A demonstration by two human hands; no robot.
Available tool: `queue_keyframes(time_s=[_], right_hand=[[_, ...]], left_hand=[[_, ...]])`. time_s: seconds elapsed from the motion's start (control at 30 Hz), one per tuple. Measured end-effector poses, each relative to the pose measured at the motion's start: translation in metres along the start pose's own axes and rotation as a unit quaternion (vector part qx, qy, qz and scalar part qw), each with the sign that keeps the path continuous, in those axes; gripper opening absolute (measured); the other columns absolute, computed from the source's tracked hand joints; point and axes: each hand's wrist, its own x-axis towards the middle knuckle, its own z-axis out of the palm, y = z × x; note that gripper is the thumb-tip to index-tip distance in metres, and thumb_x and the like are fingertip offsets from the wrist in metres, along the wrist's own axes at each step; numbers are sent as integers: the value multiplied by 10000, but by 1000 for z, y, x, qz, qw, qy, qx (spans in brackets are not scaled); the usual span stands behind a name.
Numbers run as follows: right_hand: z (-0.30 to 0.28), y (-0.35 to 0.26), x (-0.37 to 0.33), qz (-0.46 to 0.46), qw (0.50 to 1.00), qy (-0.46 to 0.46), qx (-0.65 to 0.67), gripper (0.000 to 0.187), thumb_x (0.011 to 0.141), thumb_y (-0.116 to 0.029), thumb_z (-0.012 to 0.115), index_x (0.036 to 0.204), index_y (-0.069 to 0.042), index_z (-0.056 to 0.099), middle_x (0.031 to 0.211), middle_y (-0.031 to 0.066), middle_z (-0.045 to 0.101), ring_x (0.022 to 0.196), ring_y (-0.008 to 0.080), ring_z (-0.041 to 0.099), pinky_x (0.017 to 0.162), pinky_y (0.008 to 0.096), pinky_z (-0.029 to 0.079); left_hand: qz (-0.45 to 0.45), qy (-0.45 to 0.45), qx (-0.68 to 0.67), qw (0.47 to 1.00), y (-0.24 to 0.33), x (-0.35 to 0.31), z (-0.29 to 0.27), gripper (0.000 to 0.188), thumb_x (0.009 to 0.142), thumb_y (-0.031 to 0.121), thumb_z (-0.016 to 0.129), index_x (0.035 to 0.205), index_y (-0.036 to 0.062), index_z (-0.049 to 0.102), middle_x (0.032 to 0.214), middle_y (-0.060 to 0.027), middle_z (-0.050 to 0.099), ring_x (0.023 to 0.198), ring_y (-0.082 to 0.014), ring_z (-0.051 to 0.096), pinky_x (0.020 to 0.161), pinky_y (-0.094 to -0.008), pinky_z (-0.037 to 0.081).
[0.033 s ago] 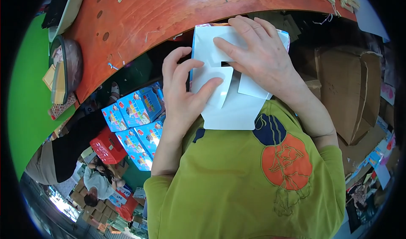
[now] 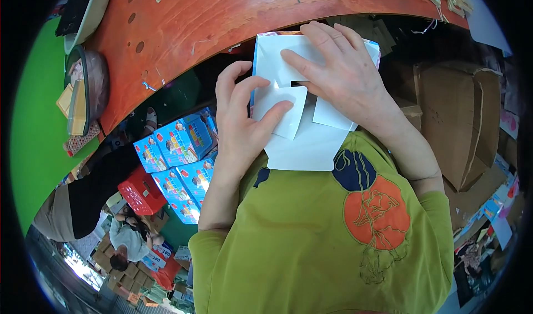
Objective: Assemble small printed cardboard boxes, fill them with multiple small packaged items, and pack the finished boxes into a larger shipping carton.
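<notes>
A small cardboard box [image 2: 304, 154] is held in front of my chest, its white inner flaps facing up and a printed blue edge showing at the left. My left hand [image 2: 240, 117] grips its left side, with the thumb pressing on a loose white flap [image 2: 290, 113]. Over the far right part lies my right hand [image 2: 350, 72], its fingers reaching across the far edge and its thumb side against the white card. Between the flaps a dark gap shows near the middle. The box's underside is hidden.
Beyond the box curves a red-brown wooden table [image 2: 222, 8]. Several blue printed boxes [image 2: 186, 142] are stacked at my left, near a red crate [image 2: 141, 192]. A large brown carton [image 2: 449, 119] stands at the right. Another person [image 2: 130, 236] sits among cartons at the lower left.
The loose flap under my left thumb has tilted slightly, and the left hand has shifted a touch to the right. My right hand stays in place.
</notes>
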Motion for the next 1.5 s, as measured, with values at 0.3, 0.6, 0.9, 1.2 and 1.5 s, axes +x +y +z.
queue_keyframes(time_s=[0.3, 0.6, 0.9, 1.2, 1.5], right_hand=[[3, 1, 0, -7, 1000, 5, -3, 619, 694, -159, 835, 1275, -120, 626, 1342, 181, 555, 1292, 339, 555, 1095, 510, 427], [-29, 0, 11, 6, 993, -117, 15, 432, 817, -45, 690, 1235, -24, 584, 1396, 232, 533, 1357, 385, 499, 1165, 502, 376], [-22, -2, -11, 5, 989, -119, 90, 555, 854, -37, 669, 1395, -48, 546, 1546, 219, 432, 1453, 363, 401, 1200, 525, 293], [-9, 5, -27, 30, 991, -52, 119, 585, 803, -12, 644, 1379, -90, 573, 1542, 204, 438, 1439, 368, 394, 1164, 516, 283], [-4, 27, -34, 30, 991, -22, 129, 582, 810, -21, 622, 1383, -116, 585, 1558, 158, 438, 1443, 364, 383, 1173, 512, 259]], left_hand=[[153, -138, 94, 974, 1, 15, -9, 391, 691, 232, 871, 1026, 70, 753, 1095, -134, 594, 983, -326, 573, 802, -417, 502], [142, -218, 142, 955, 15, 25, -15, 623, 582, 349, 903, 1111, 61, 743, 1124, -145, 575, 1050, -351, 551, 849, -450, 520], [90, -151, 176, 969, 17, 18, 1, 558, 597, 148, 909, 1069, 18, 642, 1134, -165, 551, 1095, -377, 532, 874, -450, 521], [-302, -5, -196, 933, -16, -10, 41, 769, 728, 221, 941, 1295, -6, 475, 1241, -143, 583, 1051, -212, 613, 923, -354, 524], [-114, -69, -98, 986, 2, 8, 57, 791, 906, 170, 723, 1512, -34, 258, 1513, -291, 315, 1405, -426, 351, 1168, -505, 296]])
